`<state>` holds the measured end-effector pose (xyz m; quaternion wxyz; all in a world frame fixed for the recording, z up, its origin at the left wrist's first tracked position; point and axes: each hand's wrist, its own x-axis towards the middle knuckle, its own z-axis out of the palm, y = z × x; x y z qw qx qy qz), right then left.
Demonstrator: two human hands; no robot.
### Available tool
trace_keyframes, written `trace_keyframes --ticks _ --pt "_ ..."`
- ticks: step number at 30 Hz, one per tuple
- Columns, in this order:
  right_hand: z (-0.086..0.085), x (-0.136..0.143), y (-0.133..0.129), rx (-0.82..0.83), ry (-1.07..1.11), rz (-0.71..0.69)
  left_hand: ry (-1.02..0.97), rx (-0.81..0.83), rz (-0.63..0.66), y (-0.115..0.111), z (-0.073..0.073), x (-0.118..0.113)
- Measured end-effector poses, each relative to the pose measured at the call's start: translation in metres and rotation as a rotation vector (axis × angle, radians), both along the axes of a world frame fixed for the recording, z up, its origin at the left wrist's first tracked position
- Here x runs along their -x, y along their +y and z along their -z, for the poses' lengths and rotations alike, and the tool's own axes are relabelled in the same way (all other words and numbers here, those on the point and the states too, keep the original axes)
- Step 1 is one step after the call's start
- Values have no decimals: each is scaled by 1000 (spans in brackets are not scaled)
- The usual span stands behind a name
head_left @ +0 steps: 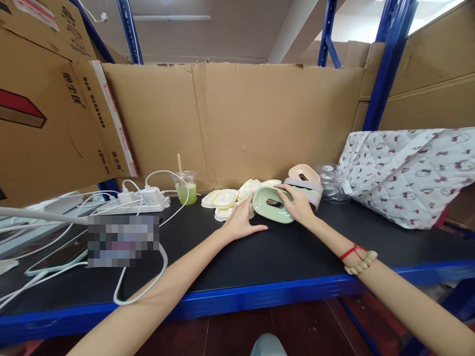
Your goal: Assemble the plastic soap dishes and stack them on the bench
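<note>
A pale green, rounded plastic piece with an oval hole (265, 210) is tilted up on the black tabletop. My right hand (298, 203) grips its right side, fingers over the upper edge and thumb by the hole. To its left, my left hand (240, 221) has its thumb spread away from the fingers, which reach up beside the green piece's left edge. Cream plastic pieces (224, 198) lie in a loose pile just behind and left of that hand. Behind my right hand are a peach piece (302, 171) and grey and green pieces (316, 196), partly hidden.
Clear plastic lids (331, 180) and a quilted patterned bag (411, 173) stand at the right. On the left are a cup of green drink (186, 189), a white power strip (148, 201), cables and a phone (61, 254). Cardboard (241, 118) walls the back; a blue rail (260, 293) edges the front.
</note>
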<state>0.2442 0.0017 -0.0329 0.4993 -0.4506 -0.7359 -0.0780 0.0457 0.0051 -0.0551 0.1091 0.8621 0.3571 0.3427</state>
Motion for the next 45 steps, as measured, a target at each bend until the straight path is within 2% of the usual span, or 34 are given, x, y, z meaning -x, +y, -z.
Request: trace_keyframes --ticks 7,12,15,17,21,24,26,28,30,33,36,40,45 --pt "0 -2 2 -110 150 69 42 9 -64 2 0 1" --pt "-6 -7 -1 -307 323 226 92 50 -119 -1 -2 0" --pt "-7 -4 -4 -369 289 244 81 110 -124 -4 -4 -1" --pt "-5 1 -5 -329 182 180 7 124 -107 -5 -6 -1" --pt "1 12 -3 -195 -132 19 -266 97 -113 -1 -8 -3" --pt "1 17 -3 -149 -342 -43 -377 68 -163 2 -9 -2" --pt "-1 19 -4 -140 -402 -55 -453 59 -169 3 -12 0" --pt "-5 20 -4 -148 -376 -42 -590 65 -192 4 -17 3" --pt "-9 23 -3 -156 -300 7 -750 100 -270 4 -23 8" --pt "-15 33 2 -147 -234 130 -967 222 -396 5 -33 18" --pt "-18 44 6 -66 -300 228 -1128 360 -452 7 -41 27" --pt "-13 50 6 98 -393 272 -1199 442 -483 9 -45 33" --pt "-4 40 0 237 -485 162 -1190 441 -476 9 -43 32"
